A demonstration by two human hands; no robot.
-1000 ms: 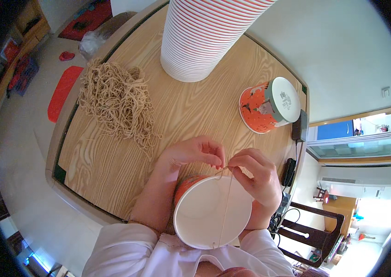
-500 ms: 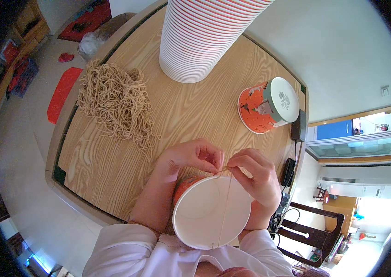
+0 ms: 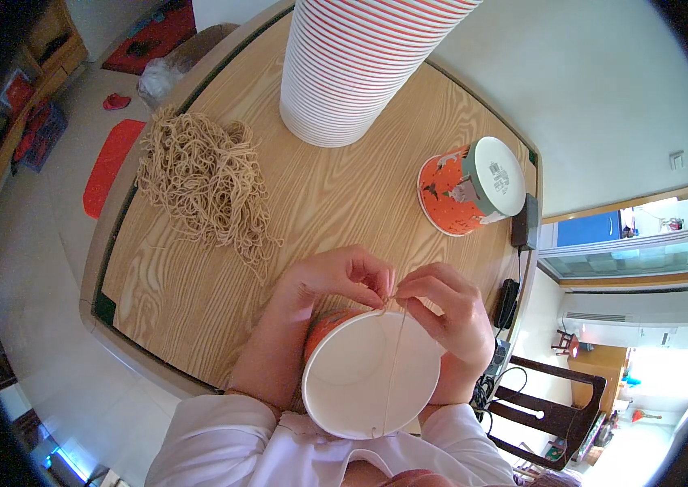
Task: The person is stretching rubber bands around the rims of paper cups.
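Left hand (image 3: 349, 274) and right hand (image 3: 451, 302), lower centre of the frame: the fingers of each pinch a thin tan cord (image 3: 394, 365) at the rim of a round, orange-sided, white-lined paper bucket (image 3: 342, 361); the cord crosses its mouth. On the wood-grained bench (image 3: 319, 203): tangled tan cord heap (image 3: 206, 183), upper left; white, red-lined container stack (image 3: 360, 73), upper centre; inverted orange-and-green paper bucket (image 3: 459, 193), upper right.

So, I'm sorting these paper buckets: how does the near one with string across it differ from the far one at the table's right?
The near bucket has its open mouth facing up; the far bucket stands upside down, base up.
The near bucket has string across its mouth; the far bucket shows none.
Both have orange sides and white rims.
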